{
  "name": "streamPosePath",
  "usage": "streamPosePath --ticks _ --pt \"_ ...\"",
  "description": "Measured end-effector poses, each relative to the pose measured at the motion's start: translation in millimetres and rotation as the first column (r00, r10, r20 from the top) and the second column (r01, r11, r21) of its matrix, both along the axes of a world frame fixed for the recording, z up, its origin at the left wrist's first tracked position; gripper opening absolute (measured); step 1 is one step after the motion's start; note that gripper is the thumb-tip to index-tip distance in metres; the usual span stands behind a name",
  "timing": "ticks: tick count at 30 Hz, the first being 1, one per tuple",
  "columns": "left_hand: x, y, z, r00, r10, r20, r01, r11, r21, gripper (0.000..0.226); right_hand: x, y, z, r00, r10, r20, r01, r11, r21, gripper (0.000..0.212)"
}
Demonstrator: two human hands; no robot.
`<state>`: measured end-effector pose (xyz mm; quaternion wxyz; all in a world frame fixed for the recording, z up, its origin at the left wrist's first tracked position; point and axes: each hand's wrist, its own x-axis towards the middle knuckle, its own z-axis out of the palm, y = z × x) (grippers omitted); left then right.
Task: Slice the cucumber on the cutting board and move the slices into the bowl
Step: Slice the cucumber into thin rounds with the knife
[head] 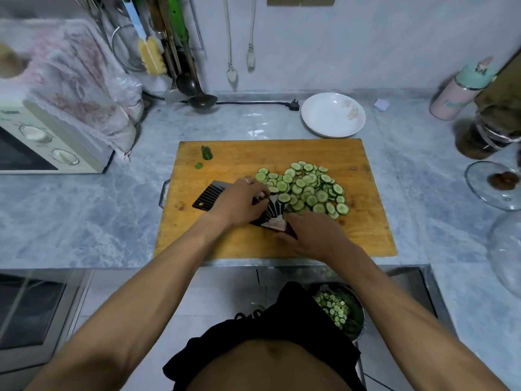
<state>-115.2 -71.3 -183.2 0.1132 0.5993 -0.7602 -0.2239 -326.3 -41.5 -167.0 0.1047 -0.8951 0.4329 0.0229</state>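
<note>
Your left hand (242, 200) is curled over the dark ribbed slicer blade (217, 195) and grips it, while your right hand (311, 235) holds its near end with bent fingers on the orange wooden cutting board (366, 235). The pile of thin round green cucumber slices (307, 187) lies on the board, just beside and right of the blade, with some touching it. The white shallow ceramic bowl (332, 115) stands on the grey marble counter (112, 215) behind the board, apart from the slices.

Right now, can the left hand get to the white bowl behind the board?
Probably yes, once freed. The left hand grips the black slicer; the white bowl sits just past the cutting board, nothing standing between them.
</note>
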Motion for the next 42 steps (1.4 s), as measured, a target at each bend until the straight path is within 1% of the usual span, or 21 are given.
streamPosePath --ticks 2,3,5,7,9,11,14,16,18,21,24,26,30,32,34,35,38,40,42 --pt "-1.9 -7.9 0.9 1.0 -0.002 0.019 0.001 0.998 0.068 0.038 -0.4 -0.8 -0.1 1.0 -0.007 0.0 0.007 1.0 0.006 0.043" --pt "-2.8 -10.7 2.4 1.0 0.006 0.026 -0.007 0.997 0.071 0.04 -0.8 -1.6 -0.2 1.0 -0.013 -0.002 0.013 1.0 0.012 0.043" --pt "-6.4 -10.8 7.4 1.0 0.019 -0.005 -0.019 1.0 0.0 0.036 -1.7 -3.4 -0.4 1.0 -0.019 -0.006 0.019 1.0 0.014 0.045" --pt "-11.2 -7.1 12.5 0.998 -0.02 -0.063 0.016 0.998 -0.066 0.035 -3.6 -5.2 -0.8 1.0 -0.015 -0.012 0.015 1.0 0.003 0.047" --pt "-17.6 -3.7 15.2 0.992 -0.096 -0.087 0.091 0.994 -0.052 0.039 -5.2 -6.2 0.1 1.0 -0.01 -0.018 0.009 1.0 -0.014 0.047" --pt "-23.0 -6.3 14.3 0.99 -0.129 -0.061 0.128 0.992 -0.02 0.041 -6.1 -5.9 1.1 1.0 0.0 -0.017 0.0 0.999 -0.033 0.047" --pt "-24.3 -18.6 10.9 0.994 -0.105 0.016 0.104 0.993 0.048 0.044 -7.5 -4.3 1.5 0.999 0.008 -0.032 -0.01 0.999 -0.049 0.048" --pt "-21.9 -22.0 7.9 0.997 -0.076 0.032 0.074 0.995 0.069 0.047 -9.3 -3.1 2.9 0.999 0.006 -0.042 -0.008 0.999 -0.05 0.048" --pt "-17.1 -19.3 6.5 1.0 -0.009 -0.018 0.01 1.0 0.02 0.049 -11.7 -1.1 4.3 0.999 0.004 -0.042 -0.006 0.999 -0.035 0.047" --pt "-8.3 -4.5 8.2 0.984 0.131 -0.119 -0.144 0.983 -0.11 0.042 -16.3 2.3 6.5 0.999 -0.023 -0.032 0.022 1.0 -0.009 0.046" --pt "1.7 12.9 5.1 0.969 0.217 -0.116 -0.234 0.957 -0.171 0.033 -17.7 6.5 9.3 0.999 -0.039 -0.026 0.039 0.999 -0.013 0.046" --pt "7.7 16.2 1.1 0.972 0.22 -0.079 -0.23 0.96 -0.158 0.034 -17.3 9.3 11.1 0.999 -0.043 -0.019 0.042 0.999 -0.018 0.046" --pt "8.8 7.6 -5.3 0.99 0.101 -0.094 -0.104 0.994 -0.027 0.051 -16.7 11.2 10.9 0.999 -0.042 -0.008 0.042 0.999 -0.017 0.045" --pt "7.7 6.3 -6.0 0.983 0.129 -0.13 -0.133 0.991 -0.018 0.053 -16.8 12.1 7.0 0.999 -0.05 0.014 0.05 0.999 0.001 0.045" --pt "11.7 12.6 -2.3 0.948 0.216 -0.232 -0.246 0.964 -0.105 0.05 -17.3 14.3 1.2 0.995 -0.076 0.06 0.074 0.997 0.034 0.043" --pt "15.3 19.5 0.9 0.922 0.256 -0.29 -0.312 0.936 -0.164 0.046 -17.8 16.0 -2.1 0.99 -0.101 0.094 0.096 0.993 0.064 0.042" --pt "31.1 49.1 4.6 0.848 0.314 -0.427 -0.467 0.822 -0.324 0.037 -17.9 22.0 -11.7 0.938 -0.24 0.25 0.183 0.956 0.23 0.042" --pt "42.2 71.5 -2.6 0.823 0.347 -0.45 -0.531 0.751 -0.392 0.035 -12.6 26.3 -13.9 0.898 -0.32 0.302 0.222 0.922 0.316 0.047" --pt "52.9 89.4 -16.4 0.803 0.403 -0.439 -0.576 0.713 -0.399 0.032 -3.8 30.0 -16.0 0.879 -0.36 0.312 0.238 0.9 0.366 0.05"
